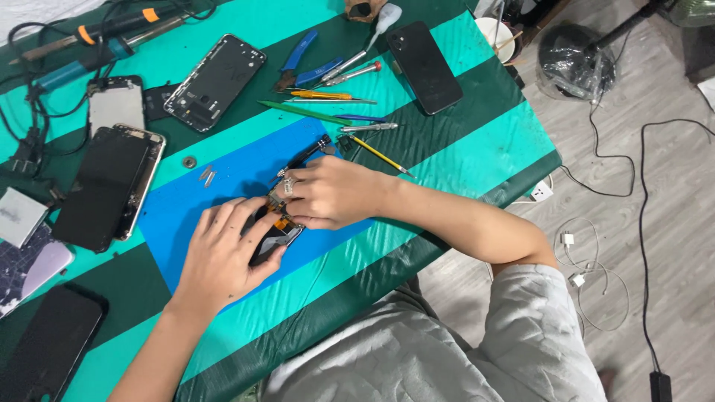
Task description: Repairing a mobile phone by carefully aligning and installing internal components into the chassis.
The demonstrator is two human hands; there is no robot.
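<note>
Left hand (223, 257) pressing opened phone (272, 237) flat on blue mat (194, 208), right hand (328, 195) pinching black tool (302, 158) over it, screwdrivers (350, 71) and blue pliers (298, 63) beyond, black phone (424, 67) top right, stripped frame (214, 82) left.

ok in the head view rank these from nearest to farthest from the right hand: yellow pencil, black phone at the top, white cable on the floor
From the right hand:
1. Yellow pencil, just above the wrist on the mat.
2. Black phone, at the table's top edge.
3. White cable, off the table on the floor, far right.
</note>
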